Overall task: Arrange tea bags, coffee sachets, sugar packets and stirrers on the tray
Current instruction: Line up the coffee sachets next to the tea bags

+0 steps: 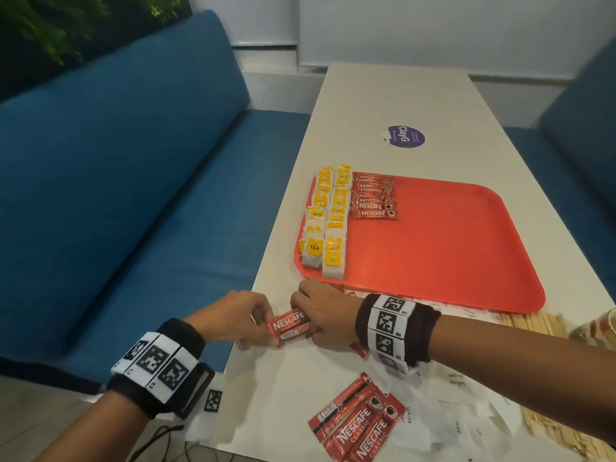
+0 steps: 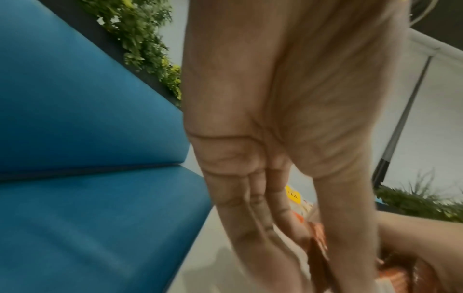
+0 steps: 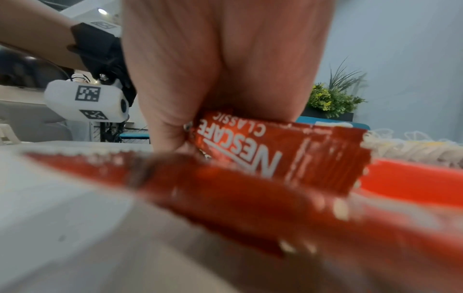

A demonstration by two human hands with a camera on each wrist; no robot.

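On the left, we see the left hand [image 1: 233, 320] at the near left edge of the table [image 1: 393, 95], its fingers and thumb pinching the left end of a small bundle of red coffee sachets [image 1: 290, 325]. In the left wrist view the fingertips blur into the sachets, so we cannot count how many are held. The right hand [image 1: 321, 313] grips the bundle's right end; its fingers are curled under and hidden from the head camera. In the right wrist view the bundle [image 3: 275, 154] sits clamped under the palm, and a blurred loose sachet [image 3: 225, 190] fills the foreground. The bundle lies between both hands, just near of the red tray [image 1: 450, 248]. On the tray's left side stand two rows of tea bags [image 1: 328, 221], with a row of coffee sachets [image 1: 373, 198] beside them. Further right, near us, sugar packets [image 1: 460, 418] lie partly under the right forearm, and the wooden stirrers [image 1: 536, 323] are cut off by the arm and frame edge.
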